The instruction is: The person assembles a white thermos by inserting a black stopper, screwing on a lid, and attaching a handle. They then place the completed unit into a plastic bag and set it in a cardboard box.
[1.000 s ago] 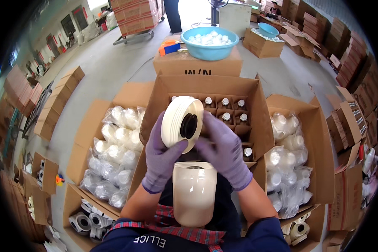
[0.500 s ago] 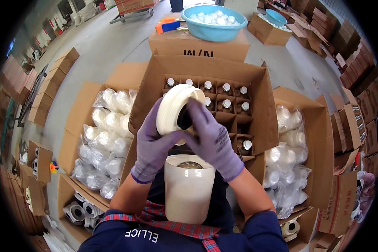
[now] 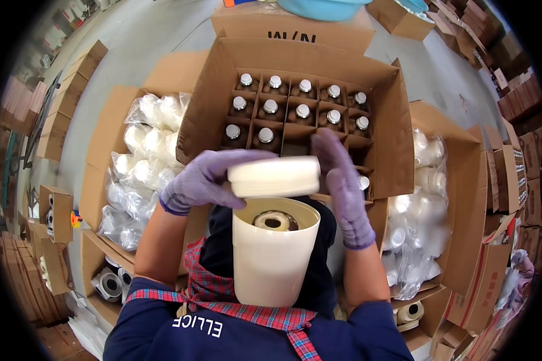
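A cream round lid [image 3: 274,177], a little blurred, is held edge-on above a cream cylindrical container [image 3: 275,265]. My left hand [image 3: 208,174], in a purple glove, grips the lid's left side between thumb and fingers. My right hand [image 3: 343,186], gloved too, is beside the lid's right end with its fingers stretched upward; it appears apart from the lid. The container stands upright between my legs with its top uncovered. Inside its mouth shows a pale ring [image 3: 275,221] with a dark hole.
Ahead lies a cardboard box [image 3: 223,66] divided into cells, holding several dark bottles with silver caps [image 3: 270,106]. Boxes of bagged white parts [image 3: 144,135] [image 3: 427,180] flank me. A blue basin [image 3: 325,8] sits on a carton beyond.
The lid has been turned from its dark-centred face to edge-on and lowered toward the container. My right hand has come off it and opened to the right. A pale ring now shows inside the container.
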A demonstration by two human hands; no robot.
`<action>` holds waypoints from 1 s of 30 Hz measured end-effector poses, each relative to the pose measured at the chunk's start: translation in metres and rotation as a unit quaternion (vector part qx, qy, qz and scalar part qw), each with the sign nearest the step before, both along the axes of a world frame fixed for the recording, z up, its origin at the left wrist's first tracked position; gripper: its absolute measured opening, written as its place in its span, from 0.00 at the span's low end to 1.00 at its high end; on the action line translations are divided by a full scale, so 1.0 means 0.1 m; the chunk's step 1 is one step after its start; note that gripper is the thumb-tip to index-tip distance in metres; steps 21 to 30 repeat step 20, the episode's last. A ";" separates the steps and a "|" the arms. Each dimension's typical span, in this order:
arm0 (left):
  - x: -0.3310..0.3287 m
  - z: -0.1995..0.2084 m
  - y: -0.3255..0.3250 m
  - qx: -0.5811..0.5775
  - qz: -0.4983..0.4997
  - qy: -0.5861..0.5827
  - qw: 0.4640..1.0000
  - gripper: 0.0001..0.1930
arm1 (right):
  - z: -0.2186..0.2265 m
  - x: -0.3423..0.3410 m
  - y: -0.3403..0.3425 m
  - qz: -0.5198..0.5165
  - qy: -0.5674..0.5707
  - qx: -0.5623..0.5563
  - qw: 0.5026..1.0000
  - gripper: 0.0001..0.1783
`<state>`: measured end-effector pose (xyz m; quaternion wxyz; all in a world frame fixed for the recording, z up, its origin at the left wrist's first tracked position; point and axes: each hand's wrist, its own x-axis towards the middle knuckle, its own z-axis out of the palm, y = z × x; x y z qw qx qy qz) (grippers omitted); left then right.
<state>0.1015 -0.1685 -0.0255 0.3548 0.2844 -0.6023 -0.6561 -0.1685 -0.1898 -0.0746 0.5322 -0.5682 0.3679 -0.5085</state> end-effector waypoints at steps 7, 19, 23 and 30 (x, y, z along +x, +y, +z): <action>-0.11 -0.23 0.14 -0.093 0.016 0.032 0.995 0.27 | -0.21 -0.13 0.07 0.226 -0.126 -0.027 0.966 0.33; -0.11 -0.39 0.17 -0.122 -0.026 0.136 0.983 0.23 | 0.00 -0.20 0.09 0.263 -0.075 -0.130 0.953 0.26; -0.11 -0.55 0.24 -0.083 -0.022 0.177 0.980 0.23 | 0.00 -0.19 0.10 0.262 -0.077 -0.132 0.953 0.26; -0.11 -0.55 0.24 -0.083 -0.022 0.177 0.980 0.23 | 0.00 -0.19 0.10 0.262 -0.077 -0.132 0.953 0.26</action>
